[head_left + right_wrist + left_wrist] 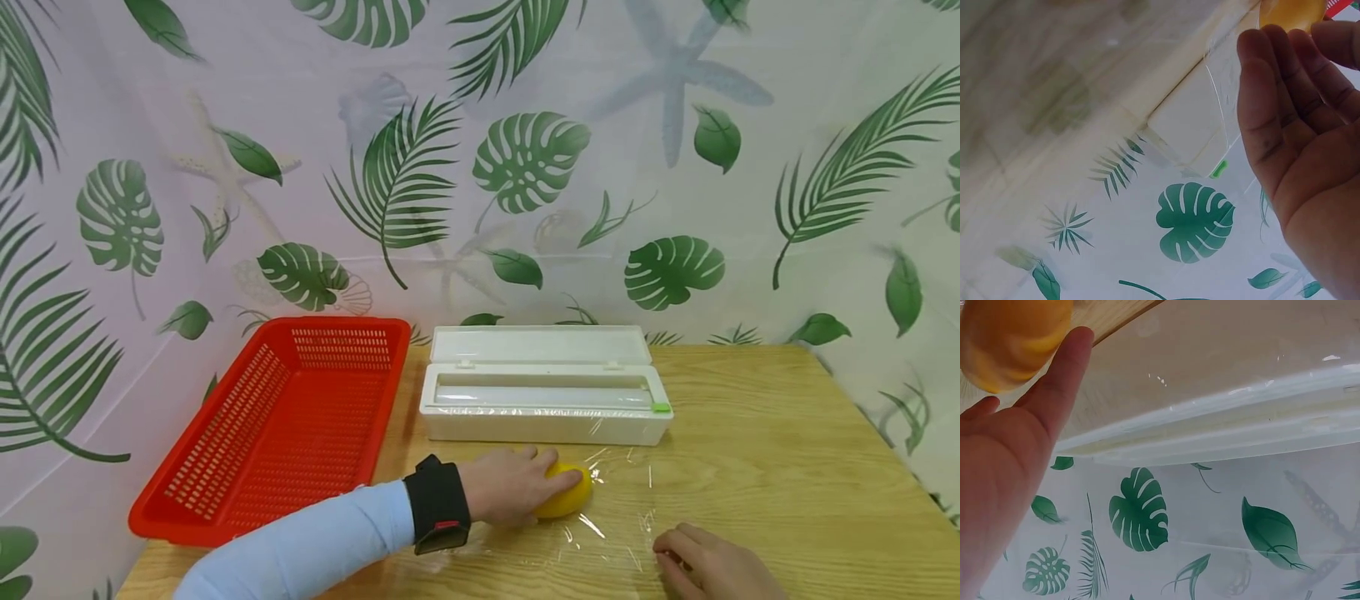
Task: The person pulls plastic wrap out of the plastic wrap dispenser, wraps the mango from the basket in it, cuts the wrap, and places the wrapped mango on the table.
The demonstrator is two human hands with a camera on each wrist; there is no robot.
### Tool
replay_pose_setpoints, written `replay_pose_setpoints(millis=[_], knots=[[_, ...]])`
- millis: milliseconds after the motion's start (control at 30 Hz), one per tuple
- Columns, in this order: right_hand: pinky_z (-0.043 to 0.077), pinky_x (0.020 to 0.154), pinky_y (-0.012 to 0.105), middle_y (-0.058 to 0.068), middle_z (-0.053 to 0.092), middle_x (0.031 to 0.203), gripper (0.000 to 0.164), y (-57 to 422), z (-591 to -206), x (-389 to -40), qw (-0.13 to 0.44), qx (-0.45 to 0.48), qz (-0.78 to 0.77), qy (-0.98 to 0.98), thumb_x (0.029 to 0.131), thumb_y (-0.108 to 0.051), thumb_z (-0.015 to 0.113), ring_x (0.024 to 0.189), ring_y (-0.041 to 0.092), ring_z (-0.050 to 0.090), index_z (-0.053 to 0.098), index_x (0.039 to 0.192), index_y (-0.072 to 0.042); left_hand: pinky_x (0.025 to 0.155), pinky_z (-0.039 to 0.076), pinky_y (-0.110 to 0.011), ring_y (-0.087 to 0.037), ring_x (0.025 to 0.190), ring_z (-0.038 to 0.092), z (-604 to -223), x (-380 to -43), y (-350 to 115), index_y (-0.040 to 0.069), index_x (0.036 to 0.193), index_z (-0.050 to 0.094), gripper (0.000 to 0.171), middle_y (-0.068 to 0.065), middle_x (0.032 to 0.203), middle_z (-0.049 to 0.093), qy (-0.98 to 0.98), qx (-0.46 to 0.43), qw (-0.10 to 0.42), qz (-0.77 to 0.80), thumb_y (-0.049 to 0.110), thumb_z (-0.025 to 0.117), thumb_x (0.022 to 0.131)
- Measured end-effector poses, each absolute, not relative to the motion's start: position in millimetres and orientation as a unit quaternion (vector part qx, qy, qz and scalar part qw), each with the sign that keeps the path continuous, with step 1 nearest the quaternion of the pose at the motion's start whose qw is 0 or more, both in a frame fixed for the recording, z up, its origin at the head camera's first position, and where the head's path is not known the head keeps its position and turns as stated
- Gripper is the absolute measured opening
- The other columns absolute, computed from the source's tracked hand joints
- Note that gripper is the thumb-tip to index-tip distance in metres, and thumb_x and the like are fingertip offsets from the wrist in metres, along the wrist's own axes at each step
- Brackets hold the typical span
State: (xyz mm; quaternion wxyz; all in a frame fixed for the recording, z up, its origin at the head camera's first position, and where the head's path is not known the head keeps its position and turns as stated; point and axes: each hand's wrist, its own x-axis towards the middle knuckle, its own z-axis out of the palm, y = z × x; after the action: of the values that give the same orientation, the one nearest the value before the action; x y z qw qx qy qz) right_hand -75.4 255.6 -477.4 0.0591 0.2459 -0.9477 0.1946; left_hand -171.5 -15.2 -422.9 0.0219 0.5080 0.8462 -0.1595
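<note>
My left hand [510, 485] lies over a smooth yellow oval fruit [566, 493], its fingers and thumb around the sides. In the left wrist view the same fruit [1013, 340] is at the upper left, cut off by the frame. Clear plastic film [600, 529] spreads on the table under and around the fruit, showing by its glints. It runs from a white film dispenser [551, 427] with its lid raised. My right hand [712, 562] hovers near the film's right edge, fingers loosely bent; in the right wrist view no film shows pinched between the fingers [1260, 94].
A red plastic basket [375, 417] with slotted walls stands at the left. On the dispenser's right front corner is a green slider [661, 407]. The wooden table [780, 450] meets a leaf-patterned curtain [555, 242] behind and at both sides.
</note>
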Motion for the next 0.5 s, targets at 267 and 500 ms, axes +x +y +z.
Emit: replay_pose_setpoints(millis=[267, 500], knots=[[0.036, 0.048, 0.018, -0.023, 0.049, 0.079, 0.011, 256, -475, -75, 0.039, 0.243, 0.195, -0.949, 0.085, -0.016, 0.068, 0.06, -0.009, 0.036, 0.063, 0.09, -0.024, 0.056, 0.044, -0.02, -0.013, 0.086, 0.053, -413, -163, -25, 0.027, 0.134, 0.039, 0.059, -0.002, 0.117, 0.049, 0.844, 0.511, 0.011, -0.165, 0.041, 0.067, 0.085], [0.035, 0.048, 0.017, -0.024, 0.048, 0.078, 0.013, 256, -476, -76, 0.066, 0.263, 0.194, -0.943, 0.083, -0.014, 0.069, 0.06, -0.01, 0.035, 0.062, 0.089, -0.023, 0.06, 0.044, -0.019, -0.012, 0.082, 0.05, -403, -154, -35, 0.025, 0.124, 0.048, 0.045, 0.001, 0.11, 0.051, 0.846, 0.507, 0.008, -0.163, 0.04, 0.066, 0.085]])
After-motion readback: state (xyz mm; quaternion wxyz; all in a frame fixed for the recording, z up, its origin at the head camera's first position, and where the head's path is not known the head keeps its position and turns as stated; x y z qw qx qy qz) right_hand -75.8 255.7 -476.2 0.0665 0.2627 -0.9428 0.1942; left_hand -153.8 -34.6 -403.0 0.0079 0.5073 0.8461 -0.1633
